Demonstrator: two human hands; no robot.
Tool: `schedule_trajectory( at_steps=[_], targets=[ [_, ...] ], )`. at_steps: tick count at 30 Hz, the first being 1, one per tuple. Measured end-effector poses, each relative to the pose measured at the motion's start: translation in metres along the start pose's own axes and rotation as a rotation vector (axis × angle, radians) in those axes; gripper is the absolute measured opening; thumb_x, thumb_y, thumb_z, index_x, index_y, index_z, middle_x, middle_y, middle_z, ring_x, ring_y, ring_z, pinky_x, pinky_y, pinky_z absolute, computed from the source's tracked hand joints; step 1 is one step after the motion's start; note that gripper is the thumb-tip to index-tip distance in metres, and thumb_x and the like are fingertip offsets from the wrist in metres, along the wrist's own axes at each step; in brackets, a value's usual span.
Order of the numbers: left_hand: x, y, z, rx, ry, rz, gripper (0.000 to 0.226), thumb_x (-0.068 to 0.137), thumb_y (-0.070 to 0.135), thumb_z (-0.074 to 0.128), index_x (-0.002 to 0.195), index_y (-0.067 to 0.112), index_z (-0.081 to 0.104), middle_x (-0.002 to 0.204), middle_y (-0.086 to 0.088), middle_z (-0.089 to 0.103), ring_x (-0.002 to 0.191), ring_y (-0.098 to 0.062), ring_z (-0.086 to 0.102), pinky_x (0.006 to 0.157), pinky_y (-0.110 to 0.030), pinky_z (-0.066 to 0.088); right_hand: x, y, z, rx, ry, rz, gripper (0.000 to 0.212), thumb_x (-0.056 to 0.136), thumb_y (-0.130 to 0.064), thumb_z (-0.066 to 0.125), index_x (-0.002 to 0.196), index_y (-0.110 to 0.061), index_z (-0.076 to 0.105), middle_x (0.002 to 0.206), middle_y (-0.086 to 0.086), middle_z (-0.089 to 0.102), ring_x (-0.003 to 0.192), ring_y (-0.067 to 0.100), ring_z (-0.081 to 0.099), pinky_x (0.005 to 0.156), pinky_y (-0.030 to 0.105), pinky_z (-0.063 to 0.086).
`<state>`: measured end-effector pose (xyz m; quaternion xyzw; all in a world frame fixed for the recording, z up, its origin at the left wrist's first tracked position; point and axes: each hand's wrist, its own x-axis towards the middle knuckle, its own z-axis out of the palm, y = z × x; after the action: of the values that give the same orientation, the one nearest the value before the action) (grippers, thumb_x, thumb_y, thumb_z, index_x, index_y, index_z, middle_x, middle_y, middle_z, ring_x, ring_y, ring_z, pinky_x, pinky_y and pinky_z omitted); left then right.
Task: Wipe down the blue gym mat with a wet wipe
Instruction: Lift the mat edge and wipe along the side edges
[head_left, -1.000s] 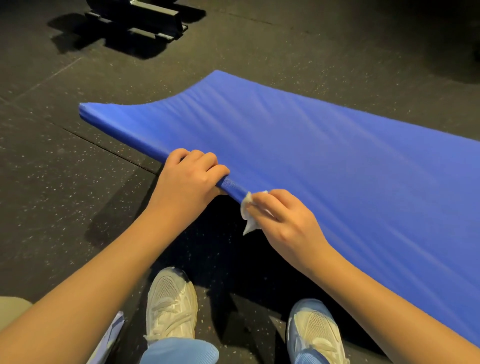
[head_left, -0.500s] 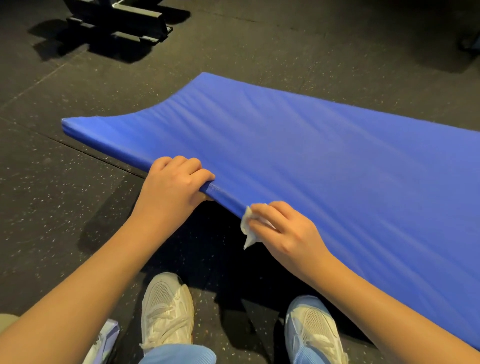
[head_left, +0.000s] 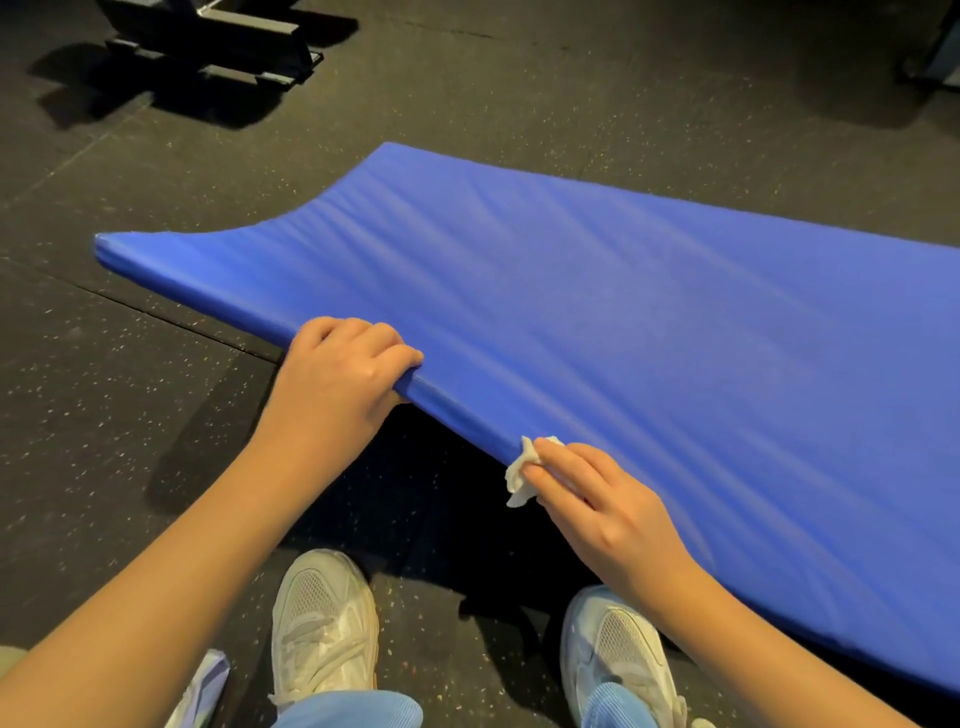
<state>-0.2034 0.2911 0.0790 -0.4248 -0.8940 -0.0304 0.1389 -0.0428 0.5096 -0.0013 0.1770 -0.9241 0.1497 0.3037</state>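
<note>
The blue gym mat (head_left: 597, 312) stretches across the dark floor, its near edge lifted off the ground. My left hand (head_left: 337, 379) grips that raised edge, fingers curled over the top. To its right, my right hand (head_left: 597, 493) presses a crumpled white wet wipe (head_left: 522, 470) against the mat's near edge, with straight fingers on top of it. Part of the wipe hangs below the edge.
Black speckled rubber flooring (head_left: 104, 441) surrounds the mat. The base of a dark gym machine (head_left: 218, 47) stands at the back left. My two white shoes (head_left: 322, 623) are planted just below the lifted edge. A pale packet (head_left: 202, 691) lies beside my left shoe.
My right hand has slid the wipe to the right along the mat's near edge, away from my left hand. My left hand keeps its grip on the edge.
</note>
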Motion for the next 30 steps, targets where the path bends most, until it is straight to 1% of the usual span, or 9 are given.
schedule_trajectory(
  at_steps=[2,4,7,10,14,17,20,25,30],
  targets=[
    [-0.004,0.012,0.008,0.012,-0.053,0.126,0.036,0.068,0.000,0.050,0.097,0.014,0.065,0.092,-0.002,0.066,0.081,-0.029,0.063,0.077,-0.038,0.037,0.008,0.002,-0.002,-0.021,0.011,-0.009,0.021,0.094,-0.006,0.050,0.114,-0.010,0.053,0.117,0.004,0.055,0.093,0.024,0.053,0.069,0.029,0.049],
    [-0.007,0.029,0.018,-0.001,-0.127,0.212,0.039,0.069,0.007,0.055,0.107,0.013,0.059,0.100,-0.003,0.065,0.088,-0.028,0.063,0.079,-0.038,0.039,0.019,0.002,-0.006,-0.045,0.044,-0.027,0.015,0.098,-0.008,0.044,0.109,-0.009,0.055,0.104,0.007,0.065,0.085,0.026,0.055,0.066,0.031,0.050],
    [-0.001,0.049,0.029,0.000,-0.208,0.206,0.037,0.070,0.026,0.069,0.103,0.012,0.062,0.095,-0.002,0.065,0.085,-0.027,0.064,0.072,-0.041,0.046,0.025,0.001,-0.010,-0.071,0.049,-0.039,0.015,0.099,-0.007,0.043,0.106,-0.008,0.056,0.098,0.009,0.068,0.079,0.027,0.058,0.064,0.031,0.050],
    [0.007,0.049,0.031,0.030,-0.198,0.219,0.017,0.073,0.024,0.058,0.086,0.016,0.065,0.079,0.000,0.063,0.071,-0.026,0.061,0.061,-0.040,0.048,0.014,0.002,-0.009,-0.068,0.035,-0.019,0.013,0.093,-0.005,0.053,0.104,-0.008,0.060,0.102,0.008,0.067,0.076,0.029,0.059,0.062,0.036,0.051],
    [0.004,0.046,0.033,-0.028,-0.212,0.198,0.022,0.068,0.029,0.060,0.083,0.015,0.067,0.074,-0.001,0.064,0.067,-0.027,0.061,0.057,-0.039,0.049,-0.010,0.009,-0.018,-0.096,0.001,-0.004,0.022,0.086,-0.019,0.061,0.107,-0.017,0.056,0.118,-0.001,0.054,0.086,0.026,0.055,0.071,0.036,0.047],
    [0.003,0.046,0.034,-0.061,-0.182,0.192,0.021,0.068,0.026,0.062,0.084,0.013,0.067,0.074,-0.003,0.064,0.067,-0.028,0.061,0.057,-0.040,0.049,-0.024,0.011,-0.025,-0.118,-0.033,-0.010,0.026,0.084,-0.008,0.059,0.109,-0.014,0.056,0.120,0.000,0.050,0.088,0.024,0.050,0.072,0.034,0.042],
    [0.004,0.046,0.032,-0.094,-0.135,0.180,0.022,0.066,0.024,0.062,0.084,0.013,0.068,0.073,-0.003,0.065,0.065,-0.027,0.062,0.055,-0.039,0.050,-0.008,0.005,-0.018,-0.040,-0.039,0.007,0.017,0.093,-0.002,0.050,0.102,-0.003,0.064,0.109,0.006,0.049,0.079,0.027,0.051,0.067,0.035,0.045],
    [0.002,0.044,0.031,-0.135,-0.105,0.162,0.020,0.067,0.022,0.066,0.085,0.012,0.070,0.072,-0.003,0.065,0.063,-0.028,0.062,0.052,-0.038,0.050,0.029,-0.003,-0.004,-0.024,-0.072,-0.022,0.018,0.094,-0.004,0.051,0.087,-0.004,0.068,0.080,0.009,0.057,0.072,0.024,0.045,0.060,0.030,0.039],
    [0.002,0.045,0.034,-0.166,-0.131,0.139,0.032,0.059,0.013,0.088,0.086,0.012,0.069,0.071,-0.004,0.064,0.064,-0.029,0.061,0.054,-0.039,0.049,-0.022,0.016,-0.025,-0.004,-0.123,0.010,0.017,0.088,0.002,0.057,0.090,-0.013,0.065,0.078,0.006,0.059,0.074,0.023,0.046,0.063,0.032,0.046]
  ],
)
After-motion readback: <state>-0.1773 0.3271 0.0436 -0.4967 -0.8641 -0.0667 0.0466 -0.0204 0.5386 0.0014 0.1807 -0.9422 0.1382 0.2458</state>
